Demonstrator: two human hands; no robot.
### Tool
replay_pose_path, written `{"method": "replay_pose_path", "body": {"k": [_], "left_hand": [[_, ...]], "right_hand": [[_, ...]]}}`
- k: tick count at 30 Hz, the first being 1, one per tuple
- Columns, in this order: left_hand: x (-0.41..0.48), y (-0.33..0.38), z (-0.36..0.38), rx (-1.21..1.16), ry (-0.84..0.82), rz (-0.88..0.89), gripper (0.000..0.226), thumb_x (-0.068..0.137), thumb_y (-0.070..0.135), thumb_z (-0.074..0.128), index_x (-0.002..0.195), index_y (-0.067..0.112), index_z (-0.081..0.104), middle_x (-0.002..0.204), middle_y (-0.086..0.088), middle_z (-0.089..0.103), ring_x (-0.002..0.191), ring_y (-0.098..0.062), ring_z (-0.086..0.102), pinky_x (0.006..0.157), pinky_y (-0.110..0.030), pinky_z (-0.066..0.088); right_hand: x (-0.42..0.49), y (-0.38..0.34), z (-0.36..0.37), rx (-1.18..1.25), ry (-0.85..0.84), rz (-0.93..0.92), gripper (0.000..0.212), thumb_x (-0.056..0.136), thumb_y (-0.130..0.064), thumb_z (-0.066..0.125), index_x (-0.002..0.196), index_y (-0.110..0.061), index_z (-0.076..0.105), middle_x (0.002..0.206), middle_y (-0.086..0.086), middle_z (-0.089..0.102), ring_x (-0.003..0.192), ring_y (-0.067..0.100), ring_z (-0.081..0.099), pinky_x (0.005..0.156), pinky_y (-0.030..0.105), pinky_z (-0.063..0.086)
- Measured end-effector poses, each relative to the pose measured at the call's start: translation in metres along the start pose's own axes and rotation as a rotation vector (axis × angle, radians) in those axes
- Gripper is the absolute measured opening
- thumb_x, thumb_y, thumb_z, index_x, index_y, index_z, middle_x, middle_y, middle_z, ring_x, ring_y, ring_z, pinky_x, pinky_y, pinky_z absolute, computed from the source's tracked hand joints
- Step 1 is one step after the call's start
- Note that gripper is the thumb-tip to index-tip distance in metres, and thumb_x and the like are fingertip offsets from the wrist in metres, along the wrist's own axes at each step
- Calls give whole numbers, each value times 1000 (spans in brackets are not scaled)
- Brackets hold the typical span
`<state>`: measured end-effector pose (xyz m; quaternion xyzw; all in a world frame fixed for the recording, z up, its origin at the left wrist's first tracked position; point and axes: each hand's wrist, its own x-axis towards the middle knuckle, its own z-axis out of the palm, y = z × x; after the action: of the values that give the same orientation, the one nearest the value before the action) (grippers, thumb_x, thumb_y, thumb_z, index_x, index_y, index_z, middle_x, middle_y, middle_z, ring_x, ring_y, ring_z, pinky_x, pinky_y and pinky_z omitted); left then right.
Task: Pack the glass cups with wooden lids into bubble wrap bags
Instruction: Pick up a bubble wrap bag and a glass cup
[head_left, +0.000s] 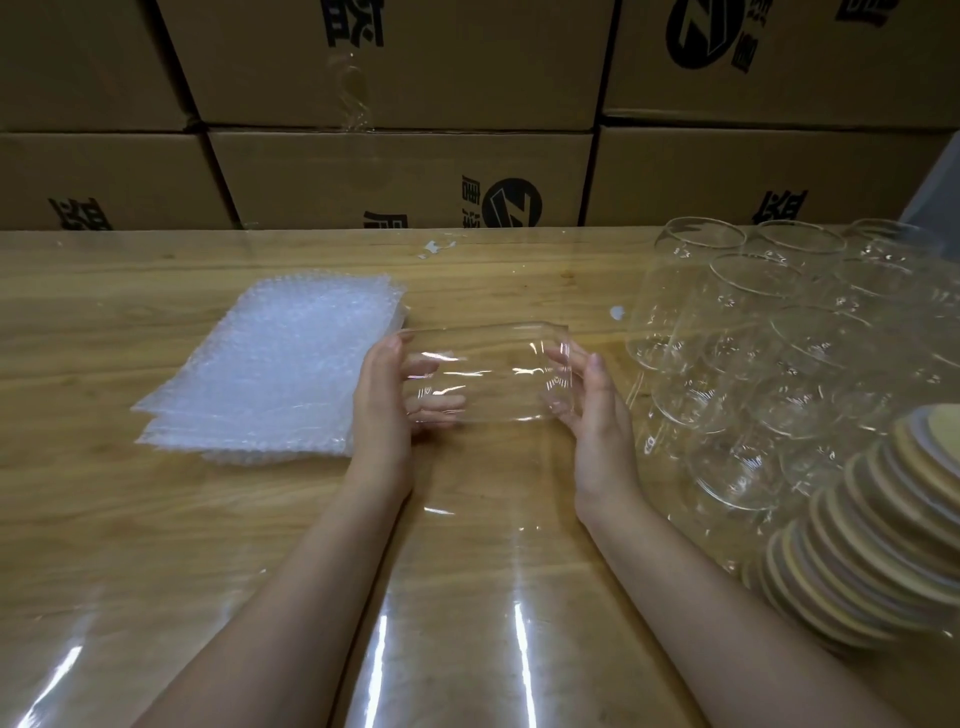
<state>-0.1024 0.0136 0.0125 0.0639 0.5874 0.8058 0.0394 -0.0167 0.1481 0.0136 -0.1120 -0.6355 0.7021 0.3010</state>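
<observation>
Both hands, left hand (382, 395) and right hand (597, 410), hold 1 glass cup (485, 374) sideways above the tabletop (156, 519), fingers (434, 402) curled round its ends.

We are seeing clear glass cups (737, 332), pale tan wooden lids (878, 540), a white bubble wrap bags stack (270, 364), brown black-printed cardboard boxes (395, 176).

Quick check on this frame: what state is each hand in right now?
Left hand: closed, fingers curled round one end of the glass cup, held sideways above the table.
Right hand: closed, gripping the cup's other end.
</observation>
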Motion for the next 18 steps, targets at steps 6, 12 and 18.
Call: {"method": "replay_pose_path", "body": {"k": [6, 12, 18], "left_hand": [[0, -1, 0, -35, 32, 55, 53, 85, 54, 42, 126, 21, 48, 101, 1, 66, 78, -28, 73, 55, -32, 56], [-6, 0, 3, 125, 49, 187, 48, 78, 65, 44, 121, 42, 41, 125, -1, 57, 98, -17, 70, 87, -45, 55], [-16, -3, 8, 304, -3, 314, 59, 79, 65, 44, 131, 40, 36, 135, 2, 45, 114, 4, 55, 89, -12, 47]], "right_hand": [[0, 5, 0, -30, -87, 6, 38, 89, -55, 33, 117, -44, 56, 131, -24, 55, 120, -10, 49, 101, 30, 46], [1, 14, -1, -89, -60, -15, 44, 93, -31, 59, 135, -31, 50, 137, -17, 51, 106, -25, 48, 87, 3, 40], [0, 14, 0, -103, -2, -96, 52, 94, -17, 57, 129, -49, 36, 140, -26, 40, 133, -8, 34, 113, 25, 30]]}}
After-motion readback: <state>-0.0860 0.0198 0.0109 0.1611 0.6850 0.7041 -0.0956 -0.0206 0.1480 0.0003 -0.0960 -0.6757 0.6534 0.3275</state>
